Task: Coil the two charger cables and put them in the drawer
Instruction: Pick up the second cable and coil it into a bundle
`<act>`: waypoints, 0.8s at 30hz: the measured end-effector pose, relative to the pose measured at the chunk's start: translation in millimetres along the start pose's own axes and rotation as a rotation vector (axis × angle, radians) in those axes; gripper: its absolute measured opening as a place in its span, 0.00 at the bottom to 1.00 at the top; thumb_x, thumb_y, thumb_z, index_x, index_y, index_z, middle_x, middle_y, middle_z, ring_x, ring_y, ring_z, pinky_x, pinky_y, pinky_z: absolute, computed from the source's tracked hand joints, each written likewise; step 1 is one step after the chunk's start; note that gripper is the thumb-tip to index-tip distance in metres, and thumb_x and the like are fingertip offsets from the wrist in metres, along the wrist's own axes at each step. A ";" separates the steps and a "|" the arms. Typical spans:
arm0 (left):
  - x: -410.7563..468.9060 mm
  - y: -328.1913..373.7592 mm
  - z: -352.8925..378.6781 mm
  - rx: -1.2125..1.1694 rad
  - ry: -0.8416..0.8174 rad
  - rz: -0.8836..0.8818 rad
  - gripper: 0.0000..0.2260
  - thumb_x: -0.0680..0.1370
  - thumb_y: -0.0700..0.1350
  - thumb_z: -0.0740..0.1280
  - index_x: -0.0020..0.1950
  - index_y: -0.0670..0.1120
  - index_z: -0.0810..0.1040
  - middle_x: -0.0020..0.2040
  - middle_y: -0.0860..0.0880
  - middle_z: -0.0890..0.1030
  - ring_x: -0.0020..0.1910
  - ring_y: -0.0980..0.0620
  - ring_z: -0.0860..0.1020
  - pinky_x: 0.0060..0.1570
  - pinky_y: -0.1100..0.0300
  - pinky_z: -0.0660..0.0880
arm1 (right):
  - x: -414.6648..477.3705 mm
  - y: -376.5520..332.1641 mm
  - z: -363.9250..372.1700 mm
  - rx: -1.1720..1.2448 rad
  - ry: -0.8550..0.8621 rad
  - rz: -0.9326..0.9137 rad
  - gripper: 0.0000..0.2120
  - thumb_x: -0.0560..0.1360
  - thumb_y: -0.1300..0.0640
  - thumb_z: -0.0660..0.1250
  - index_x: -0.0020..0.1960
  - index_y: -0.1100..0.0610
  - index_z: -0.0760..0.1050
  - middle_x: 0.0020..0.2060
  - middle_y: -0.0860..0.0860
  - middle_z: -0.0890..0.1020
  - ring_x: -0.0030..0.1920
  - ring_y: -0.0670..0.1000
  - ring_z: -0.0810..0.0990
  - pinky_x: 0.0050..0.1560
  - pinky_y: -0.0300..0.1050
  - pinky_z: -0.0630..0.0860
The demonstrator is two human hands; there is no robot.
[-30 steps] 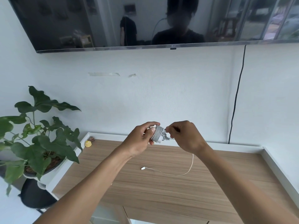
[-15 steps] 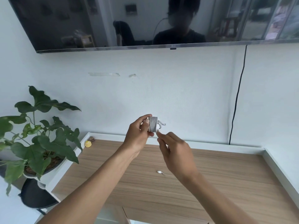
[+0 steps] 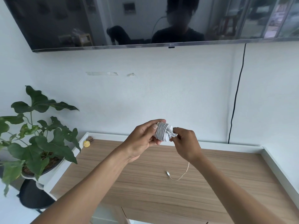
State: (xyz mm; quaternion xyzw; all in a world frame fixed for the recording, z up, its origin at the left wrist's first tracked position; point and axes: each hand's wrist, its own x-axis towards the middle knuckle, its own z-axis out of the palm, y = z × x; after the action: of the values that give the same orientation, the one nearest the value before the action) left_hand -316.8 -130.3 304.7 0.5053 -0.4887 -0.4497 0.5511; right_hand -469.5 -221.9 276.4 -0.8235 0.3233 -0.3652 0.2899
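Both forearms reach forward over the wooden desktop (image 3: pixel 145 183), and the hands meet above its back edge, in front of the white wall (image 3: pixel 161 97). The left hand (image 3: pixel 142 139) grips the white charger brick (image 3: pixel 166 136), with the index finger over the top and the thumb on the near face. The first cable (image 3: pixel 161 131) is wound round the brick in tight, side-by-side turns. The right hand (image 3: pixel 186 144), its back toward the camera, pinches that cable's loose end at the brick's right side. The second cable (image 3: pixel 179 177) lies uncoiled on the desktop (connector end pointing left), and its far part passes behind the right forearm.
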 end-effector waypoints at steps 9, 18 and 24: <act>0.5 -10.1 -3.0 0.376 -0.008 0.021 0.11 0.82 0.46 0.58 0.60 0.54 0.78 0.50 0.46 0.81 0.36 0.49 0.75 0.44 0.54 0.75 | 33.4 -12.7 -30.4 -0.013 -0.248 0.193 0.10 0.76 0.53 0.68 0.39 0.55 0.81 0.31 0.49 0.81 0.21 0.40 0.69 0.23 0.28 0.62; 8.5 -21.3 -1.7 0.452 0.276 0.033 0.10 0.82 0.46 0.58 0.60 0.55 0.76 0.43 0.48 0.78 0.31 0.56 0.78 0.43 0.53 0.78 | 27.0 -39.3 -22.3 -0.065 -0.108 0.194 0.13 0.76 0.54 0.65 0.37 0.59 0.81 0.29 0.53 0.80 0.23 0.44 0.68 0.24 0.33 0.64; 22.1 -15.2 0.3 0.253 0.499 0.029 0.11 0.82 0.45 0.58 0.58 0.51 0.78 0.40 0.48 0.81 0.31 0.53 0.78 0.43 0.52 0.77 | -11.8 -56.6 8.0 -0.011 0.045 0.009 0.11 0.76 0.57 0.64 0.36 0.54 0.77 0.27 0.45 0.77 0.28 0.47 0.72 0.32 0.38 0.69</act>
State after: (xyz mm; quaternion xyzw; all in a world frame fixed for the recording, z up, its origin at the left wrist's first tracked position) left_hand -314.5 -153.4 291.3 0.6581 -0.3972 -0.2389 0.5933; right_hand -451.3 -176.0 307.4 -0.8151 0.3354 -0.3807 0.2797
